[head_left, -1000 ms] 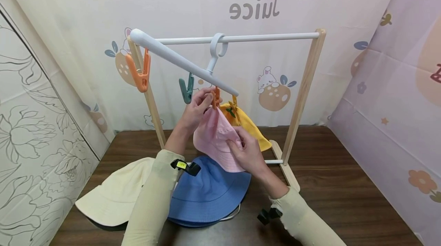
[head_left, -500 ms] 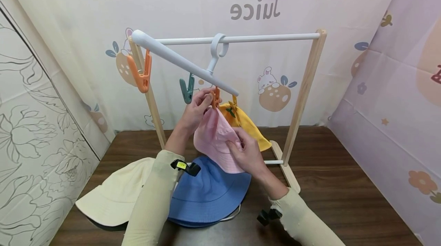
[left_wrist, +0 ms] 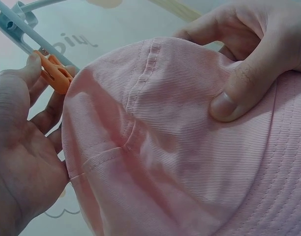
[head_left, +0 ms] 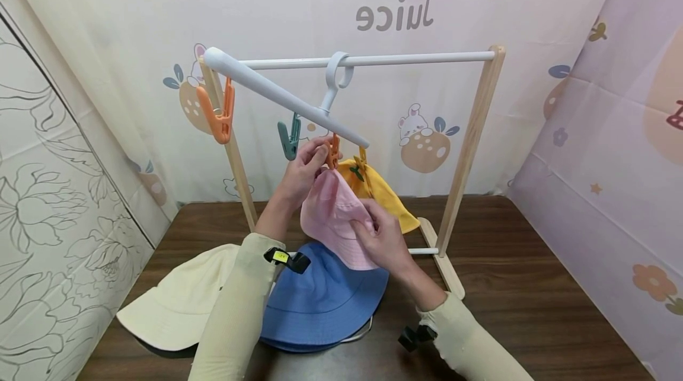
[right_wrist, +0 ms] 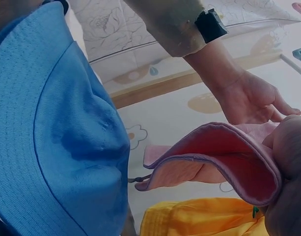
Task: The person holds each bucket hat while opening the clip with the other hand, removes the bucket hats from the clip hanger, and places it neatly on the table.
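A pink bucket hat hangs below the white hanger in the head view. My left hand pinches an orange clothespin between thumb and fingers at the hat's crown. Whether the clothespin bites the fabric I cannot tell. Lower on the hat, my right hand grips the side near the brim, thumb in front. In the right wrist view the pink brim gapes, showing the inside. Just behind it, a yellow hat hangs from a yellow clothespin at the hanger's near end.
A green clothespin and another orange clothespin dangle from the hanger, which hooks over the wooden rack's white rod. On the brown table lie a blue hat and a cream hat, left of and below the hands.
The pink hat has sunk very slightly with my right hand. My left hand stays at the orange clothespin, almost unmoved.
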`<state>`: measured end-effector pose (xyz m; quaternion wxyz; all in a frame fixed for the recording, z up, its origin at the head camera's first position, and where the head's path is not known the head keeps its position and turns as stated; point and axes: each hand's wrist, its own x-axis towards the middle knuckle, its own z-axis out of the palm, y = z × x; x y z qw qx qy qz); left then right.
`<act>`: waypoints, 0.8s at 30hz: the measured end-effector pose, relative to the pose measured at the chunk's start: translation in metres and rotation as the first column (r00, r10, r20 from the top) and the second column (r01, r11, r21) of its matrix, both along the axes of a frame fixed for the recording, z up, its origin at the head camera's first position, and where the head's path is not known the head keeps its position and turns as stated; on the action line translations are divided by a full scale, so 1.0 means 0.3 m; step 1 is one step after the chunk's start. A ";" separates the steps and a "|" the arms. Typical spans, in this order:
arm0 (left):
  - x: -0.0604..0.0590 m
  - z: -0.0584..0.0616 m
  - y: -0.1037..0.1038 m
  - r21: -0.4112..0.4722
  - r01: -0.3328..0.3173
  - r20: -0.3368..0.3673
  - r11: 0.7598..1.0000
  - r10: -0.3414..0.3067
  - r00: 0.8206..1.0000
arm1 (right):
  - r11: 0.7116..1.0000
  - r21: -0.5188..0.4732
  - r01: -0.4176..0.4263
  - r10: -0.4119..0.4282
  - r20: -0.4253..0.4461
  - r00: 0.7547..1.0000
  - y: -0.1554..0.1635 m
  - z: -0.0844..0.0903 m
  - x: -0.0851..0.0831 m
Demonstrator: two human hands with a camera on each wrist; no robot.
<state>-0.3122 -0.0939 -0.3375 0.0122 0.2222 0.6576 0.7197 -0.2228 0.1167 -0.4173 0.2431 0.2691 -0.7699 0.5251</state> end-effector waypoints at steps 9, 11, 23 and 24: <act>0.000 -0.002 -0.002 0.010 0.000 0.023 1.000 0.000 1.000 | 1.000 -0.002 -0.002 0.002 -0.004 1.000 -0.004 -0.001 -0.002; 0.000 -0.001 -0.002 0.013 -0.006 0.034 1.000 0.005 0.999 | 1.000 -0.002 -0.001 0.001 -0.003 1.000 -0.004 -0.003 -0.002; 0.008 -0.006 0.001 0.095 -0.024 0.069 0.995 0.018 0.997 | 1.000 -0.003 -0.008 0.008 0.020 1.000 -0.008 0.001 0.000; 0.008 -0.007 0.002 0.104 -0.024 0.067 0.994 0.017 0.998 | 1.000 -0.002 -0.010 0.010 0.025 1.000 -0.008 0.001 0.000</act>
